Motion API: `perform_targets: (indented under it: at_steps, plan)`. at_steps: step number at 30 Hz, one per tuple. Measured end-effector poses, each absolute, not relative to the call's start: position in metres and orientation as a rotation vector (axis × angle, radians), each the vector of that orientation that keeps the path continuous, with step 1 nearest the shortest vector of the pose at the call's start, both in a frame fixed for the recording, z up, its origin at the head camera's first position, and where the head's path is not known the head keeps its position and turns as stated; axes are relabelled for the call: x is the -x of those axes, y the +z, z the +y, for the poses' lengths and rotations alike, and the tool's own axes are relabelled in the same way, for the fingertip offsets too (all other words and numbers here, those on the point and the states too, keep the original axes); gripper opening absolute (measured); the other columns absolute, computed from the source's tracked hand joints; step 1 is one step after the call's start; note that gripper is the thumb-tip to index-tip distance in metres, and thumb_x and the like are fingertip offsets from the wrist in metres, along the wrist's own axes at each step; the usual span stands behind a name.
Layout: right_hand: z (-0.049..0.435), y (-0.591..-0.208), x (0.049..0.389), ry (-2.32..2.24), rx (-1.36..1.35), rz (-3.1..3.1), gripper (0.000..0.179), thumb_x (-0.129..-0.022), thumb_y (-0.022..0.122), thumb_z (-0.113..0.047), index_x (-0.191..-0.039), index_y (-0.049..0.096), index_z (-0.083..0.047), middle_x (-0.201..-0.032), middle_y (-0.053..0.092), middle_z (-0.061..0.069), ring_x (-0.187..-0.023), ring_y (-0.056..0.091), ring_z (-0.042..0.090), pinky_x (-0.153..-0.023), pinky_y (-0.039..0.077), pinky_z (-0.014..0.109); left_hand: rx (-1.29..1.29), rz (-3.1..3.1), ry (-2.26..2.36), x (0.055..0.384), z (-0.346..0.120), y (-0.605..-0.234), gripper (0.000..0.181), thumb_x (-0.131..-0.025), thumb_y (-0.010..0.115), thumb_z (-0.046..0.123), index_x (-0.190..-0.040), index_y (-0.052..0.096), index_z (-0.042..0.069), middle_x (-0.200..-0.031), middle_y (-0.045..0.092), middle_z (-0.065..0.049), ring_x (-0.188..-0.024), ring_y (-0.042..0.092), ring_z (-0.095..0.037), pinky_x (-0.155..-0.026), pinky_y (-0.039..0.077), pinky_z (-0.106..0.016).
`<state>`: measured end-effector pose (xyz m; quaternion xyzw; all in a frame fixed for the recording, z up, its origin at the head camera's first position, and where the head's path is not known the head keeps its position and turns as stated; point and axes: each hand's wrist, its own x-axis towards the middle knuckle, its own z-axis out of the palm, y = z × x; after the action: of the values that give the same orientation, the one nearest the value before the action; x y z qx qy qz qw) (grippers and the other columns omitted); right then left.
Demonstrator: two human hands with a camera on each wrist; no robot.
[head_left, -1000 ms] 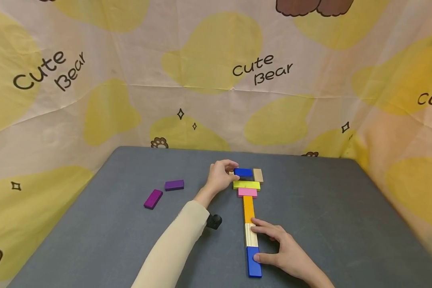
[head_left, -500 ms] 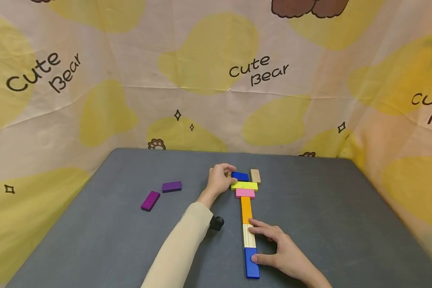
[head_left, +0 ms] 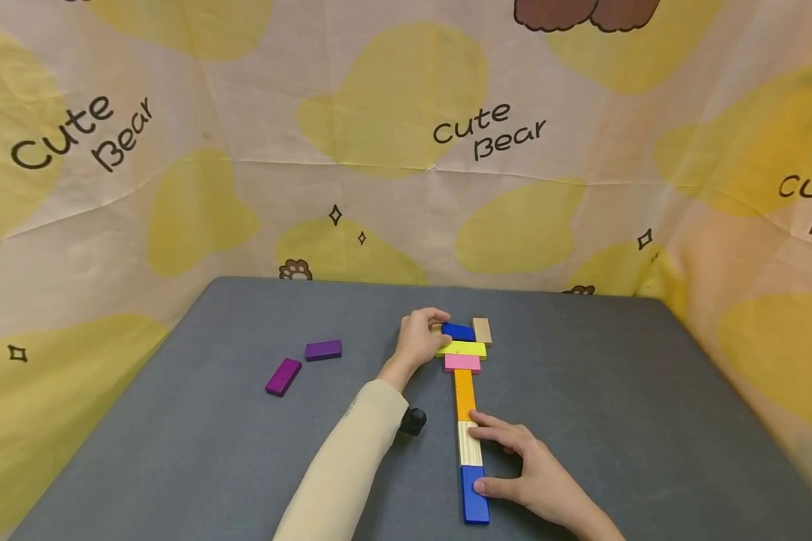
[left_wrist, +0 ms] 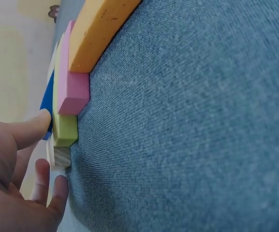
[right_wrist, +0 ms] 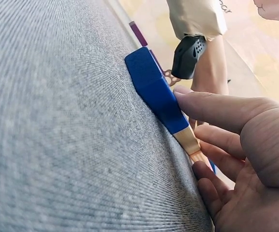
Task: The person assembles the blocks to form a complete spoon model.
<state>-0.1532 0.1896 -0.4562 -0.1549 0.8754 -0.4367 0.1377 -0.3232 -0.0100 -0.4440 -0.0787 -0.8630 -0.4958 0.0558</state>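
Observation:
My left hand (head_left: 421,336) pinches a blue block (head_left: 459,332) at the far end of a line of wooden blocks. In the left wrist view the thumb lies on this blue block (left_wrist: 48,104), which sits tilted above the yellow-green block (left_wrist: 66,130). Plain wood blocks flank it, the right one (head_left: 482,330) in full sight, the left mostly behind my fingers. Toward me follow a pink block (head_left: 462,363), an orange block (head_left: 465,394), a plain block (head_left: 470,443) and a near blue block (head_left: 474,494). My right hand (head_left: 537,473) rests along their right side, thumb on the near blue block.
Two purple blocks, one violet (head_left: 323,350) and one magenta (head_left: 283,377), lie apart on the left of the dark grey table (head_left: 616,421). A printed cloth (head_left: 379,113) hangs behind the table. A black wrist camera (head_left: 413,421) sticks out at the left sleeve.
The far blue block has come down between the plain blocks and shifted slightly in my left hand's grasp. My right hand stays in place against the line.

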Motion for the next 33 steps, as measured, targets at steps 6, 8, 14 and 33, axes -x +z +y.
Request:
perform_targets:
  at_steps: [6, 8, 14, 33]
  plan:
    - [0.1908, -0.4567, 0.1534, -1.271, 0.453, 2.521, 0.062, -0.075, 0.084, -0.044, -0.132, 0.060, -0.037, -0.149, 0.040, -0.014, -0.129, 0.037, 0.028, -0.100, 0.036, 0.058, 0.219, -2.632, -1.521, 0.3207, -0.0075, -0.4429, 0.029, -0.087, 0.074, 0.001, -0.116, 0.071, 0.005, -0.114, 0.068, -0.007, -0.114, 0.056, -0.027, -0.100, 0.042, -0.043]
    - [0.1910, -0.4570, 0.1534, -1.272, 0.453, 2.519, 0.062, -0.075, 0.084, -0.044, -0.132, 0.060, -0.037, -0.149, 0.040, -0.014, -0.129, 0.037, 0.028, -0.100, 0.036, 0.058, 0.217, -2.639, -1.523, 0.3206, -0.0071, -0.4430, 0.029, -0.088, 0.073, 0.002, -0.116, 0.070, 0.004, -0.115, 0.068, -0.008, -0.115, 0.055, -0.028, -0.101, 0.041, -0.044]
    - [0.1912, -0.4579, 0.1540, -1.274, 0.456, 2.517, 0.062, -0.075, 0.084, -0.045, -0.132, 0.060, -0.037, -0.149, 0.040, -0.013, -0.129, 0.037, 0.029, -0.100, 0.036, 0.059, 0.199, -2.665, -1.503, 0.3223, -0.0051, -0.4461, 0.028, -0.091, 0.071, 0.007, -0.119, 0.069, 0.007, -0.117, 0.066, -0.006, -0.116, 0.046, -0.027, -0.100, 0.039, -0.044]
    - [0.1901, -0.4558, 0.1538, -1.267, 0.454, 2.517, 0.062, -0.076, 0.083, -0.045, -0.133, 0.060, -0.033, -0.150, 0.040, -0.011, -0.131, 0.035, 0.030, -0.101, 0.034, 0.061, 0.220, -2.702, -1.414, 0.3252, -0.0021, -0.4514, 0.020, -0.094, 0.066, 0.004, -0.112, 0.072, 0.009, -0.110, 0.069, -0.001, -0.111, 0.041, -0.024, -0.095, 0.039, -0.040]
